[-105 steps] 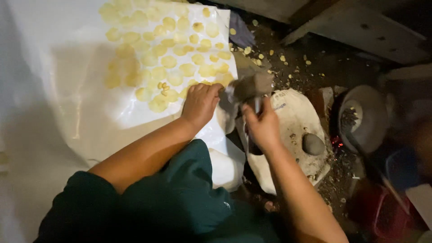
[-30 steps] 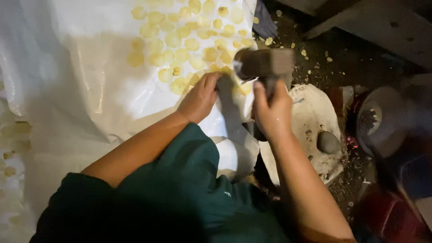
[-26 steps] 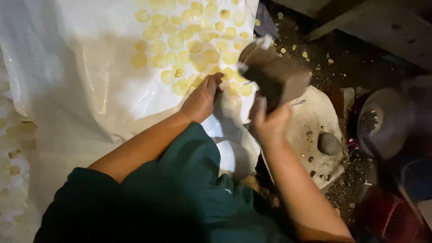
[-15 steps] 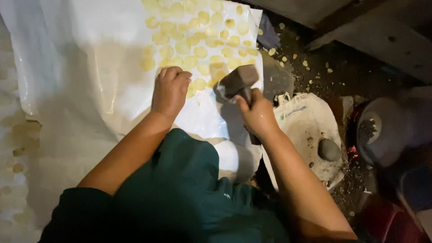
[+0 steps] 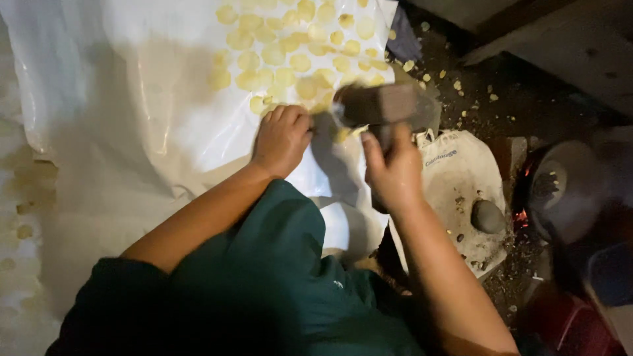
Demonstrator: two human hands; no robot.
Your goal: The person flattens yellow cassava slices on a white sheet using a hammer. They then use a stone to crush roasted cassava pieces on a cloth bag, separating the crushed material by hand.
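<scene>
Head view: my right hand (image 5: 393, 173) has its fingers wrapped shut around the handle of a blurred mallet (image 5: 379, 105), raised just above the white sheet (image 5: 132, 86); my left hand (image 5: 282, 137), fingers curled, presses beside yellow flattened discs (image 5: 290, 53).

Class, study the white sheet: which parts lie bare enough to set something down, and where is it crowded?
Bare: the white sheet left of the yellow discs, and below them beside the left hand. Crowded: the discs and around the mallet in the right hand.

One head-worn camera (the only view) looks steeply down, close over the white sheet (image 5: 132, 99) on the floor.
</scene>
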